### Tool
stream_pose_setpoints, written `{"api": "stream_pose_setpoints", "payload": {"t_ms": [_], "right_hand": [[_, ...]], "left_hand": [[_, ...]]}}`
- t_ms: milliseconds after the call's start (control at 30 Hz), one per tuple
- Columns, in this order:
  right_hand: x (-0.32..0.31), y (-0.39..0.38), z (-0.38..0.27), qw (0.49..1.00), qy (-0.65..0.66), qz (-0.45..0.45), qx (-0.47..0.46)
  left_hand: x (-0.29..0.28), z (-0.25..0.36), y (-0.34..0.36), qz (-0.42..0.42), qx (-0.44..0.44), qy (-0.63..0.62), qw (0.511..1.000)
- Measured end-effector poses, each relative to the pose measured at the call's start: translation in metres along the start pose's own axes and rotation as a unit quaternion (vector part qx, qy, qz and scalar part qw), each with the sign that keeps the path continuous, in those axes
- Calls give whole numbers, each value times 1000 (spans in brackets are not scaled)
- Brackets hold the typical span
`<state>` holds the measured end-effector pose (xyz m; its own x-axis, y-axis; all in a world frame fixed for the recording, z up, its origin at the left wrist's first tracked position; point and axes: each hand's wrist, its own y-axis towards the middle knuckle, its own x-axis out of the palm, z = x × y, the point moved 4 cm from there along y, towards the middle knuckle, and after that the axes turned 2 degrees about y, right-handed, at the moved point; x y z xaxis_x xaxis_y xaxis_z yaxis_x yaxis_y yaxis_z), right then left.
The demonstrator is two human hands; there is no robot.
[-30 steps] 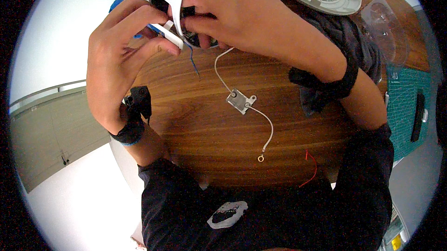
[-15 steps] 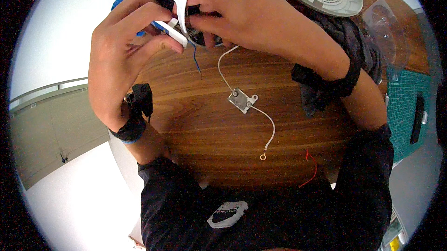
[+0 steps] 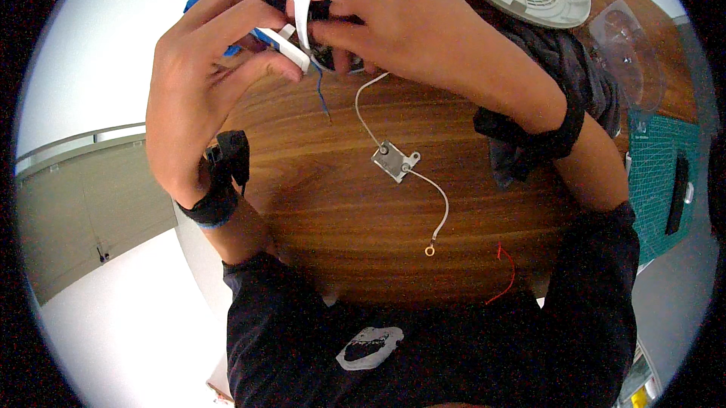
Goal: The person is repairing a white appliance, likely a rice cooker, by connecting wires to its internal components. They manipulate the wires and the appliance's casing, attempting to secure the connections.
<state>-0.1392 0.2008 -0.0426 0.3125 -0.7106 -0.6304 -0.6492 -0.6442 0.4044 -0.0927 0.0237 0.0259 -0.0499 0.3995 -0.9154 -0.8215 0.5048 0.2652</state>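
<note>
A white plastic appliance housing [image 3: 303, 3] stands at the top of the view, partly cut off by the frame and covered by my hands. My left hand [image 3: 193, 83] is closed, its thumb and fingers pinching a white plastic piece [image 3: 293, 53] with a blue part against the housing's lower edge. My right hand [image 3: 404, 22] curls its fingers into the housing; whatever they grip is hidden. A thin blue wire [image 3: 322, 94] hangs from between the hands. Below, a small metal plate part [image 3: 391, 162] lies on the table with white wires, one ending in a ring terminal [image 3: 429, 251].
A loose red wire [image 3: 513, 272] lies on the wooden table [image 3: 325, 219] near my body. To the right are dark cloth [image 3: 590, 79], a clear plastic tray [image 3: 628, 52] and a green cutting mat [image 3: 654, 181]. A round vented grey-white cover [image 3: 556, 0] sits at the upper right.
My left hand and the white piece have shifted slightly right, along with the housing. The blue wire has moved a little; the metal part and its ring terminal have shifted slightly.
</note>
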Motion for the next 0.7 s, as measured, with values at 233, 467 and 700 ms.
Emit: {"api": "stream_pose_setpoints", "payload": {"t_ms": [233,467,700], "right_hand": [[-21,3,-12,982,148,-116,35],[-10,6,-5,995,57,-84,16],[-16,-3,-18,999,8,-40,0]], "left_hand": [[0,-2,0,-3,-5,4,1000],[-2,4,2,-16,8,7,1000],[0,-1,-1,-5,0,-22,1000]]}}
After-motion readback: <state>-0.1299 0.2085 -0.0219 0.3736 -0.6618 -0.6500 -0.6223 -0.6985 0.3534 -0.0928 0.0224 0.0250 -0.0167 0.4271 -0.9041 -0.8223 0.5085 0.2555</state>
